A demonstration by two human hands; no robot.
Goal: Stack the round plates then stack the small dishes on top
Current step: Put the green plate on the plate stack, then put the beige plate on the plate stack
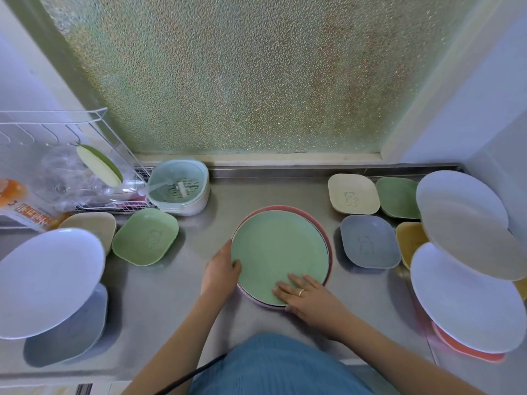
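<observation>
2 hands steady the centre stack: the left hand (221,270) cups the green plate (279,256) at its left rim, thumb over the edge; the right hand (309,297) lies spread flat on its near rim, apparently to square it over the pink plate (328,223) beneath. The stack sits mid-counter (171,295). Small dishes, including a green dish (145,236) and a blue dish (369,240), wait near either side, with bare counter between for reaching.
</observation>
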